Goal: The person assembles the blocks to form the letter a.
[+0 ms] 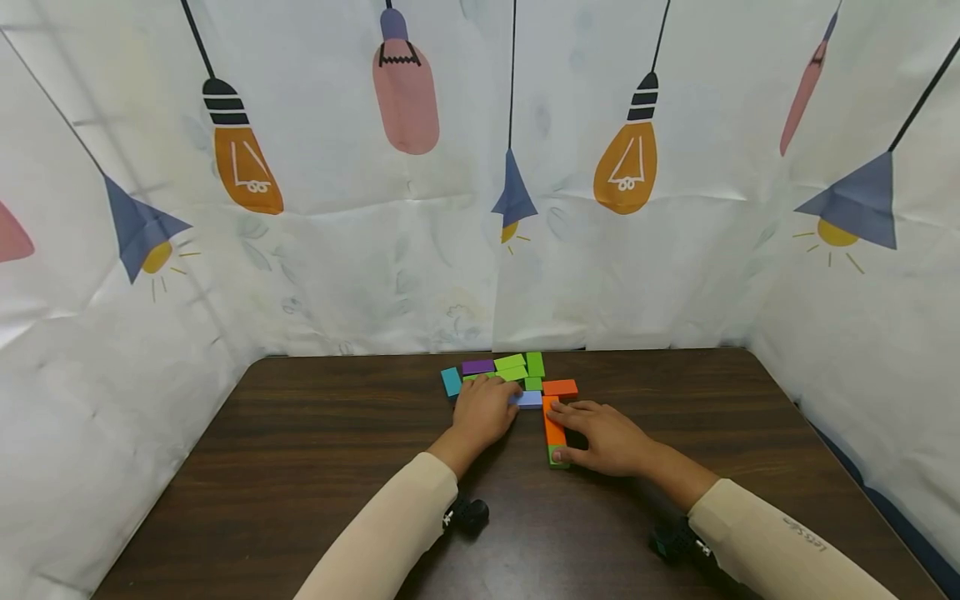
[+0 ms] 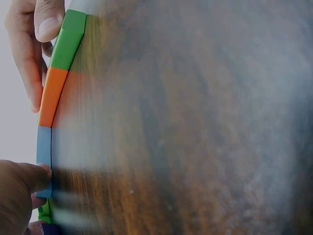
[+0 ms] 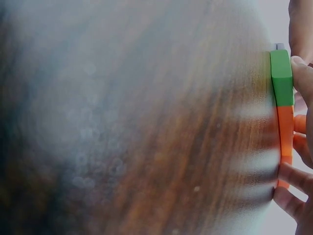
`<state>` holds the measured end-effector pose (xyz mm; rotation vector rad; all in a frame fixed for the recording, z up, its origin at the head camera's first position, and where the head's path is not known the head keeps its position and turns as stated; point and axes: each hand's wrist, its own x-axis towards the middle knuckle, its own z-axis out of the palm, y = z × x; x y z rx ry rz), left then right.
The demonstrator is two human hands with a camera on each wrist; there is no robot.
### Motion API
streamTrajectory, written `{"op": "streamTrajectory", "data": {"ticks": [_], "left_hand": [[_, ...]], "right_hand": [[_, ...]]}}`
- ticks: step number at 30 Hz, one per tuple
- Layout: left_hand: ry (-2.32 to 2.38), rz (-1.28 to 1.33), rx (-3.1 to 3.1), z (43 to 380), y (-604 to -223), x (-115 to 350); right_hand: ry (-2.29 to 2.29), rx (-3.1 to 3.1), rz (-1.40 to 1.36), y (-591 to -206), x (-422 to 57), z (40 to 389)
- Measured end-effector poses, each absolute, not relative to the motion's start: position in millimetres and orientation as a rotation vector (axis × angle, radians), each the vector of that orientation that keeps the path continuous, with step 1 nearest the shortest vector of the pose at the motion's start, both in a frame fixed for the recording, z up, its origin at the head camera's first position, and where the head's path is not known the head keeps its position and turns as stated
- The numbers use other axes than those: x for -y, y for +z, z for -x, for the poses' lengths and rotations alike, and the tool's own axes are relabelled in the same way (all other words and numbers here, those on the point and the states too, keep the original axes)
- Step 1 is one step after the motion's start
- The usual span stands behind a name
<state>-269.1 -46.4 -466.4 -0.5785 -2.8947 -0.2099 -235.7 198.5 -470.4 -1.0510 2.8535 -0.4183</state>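
Observation:
Flat coloured blocks lie in a cluster near the table's far edge. My left hand (image 1: 483, 410) is over the cluster's near side, its thumb and forefinger pinching the left end of a light blue block (image 1: 530, 401). To the right, my right hand (image 1: 603, 437) lies along a column of blocks. Its fingertips touch the long orange block (image 1: 553, 429), and its thumb touches the green block (image 3: 281, 73) at the column's near end. In the left wrist view, a dark purple block (image 2: 50, 229) shows low down beside the left fingers. Blocks beneath the left hand are partly hidden.
Farther back lie a teal block (image 1: 451, 382), a purple block (image 1: 477, 367), several lime green blocks (image 1: 535, 364) and another orange block (image 1: 560, 388). They sit on a dark wood table (image 1: 315, 467). A lamp-patterned white cloth (image 1: 360, 275) hangs behind it.

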Motion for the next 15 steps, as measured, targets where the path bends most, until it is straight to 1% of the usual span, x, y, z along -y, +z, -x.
{"op": "streamTrajectory", "data": {"ticks": [15], "left_hand": [[-0.261,0.635,2.864,264.8,-460.3,50.6]], "right_hand": [[-0.420,-2.849,1.043,-469.6,-197.5,234.9]]}}
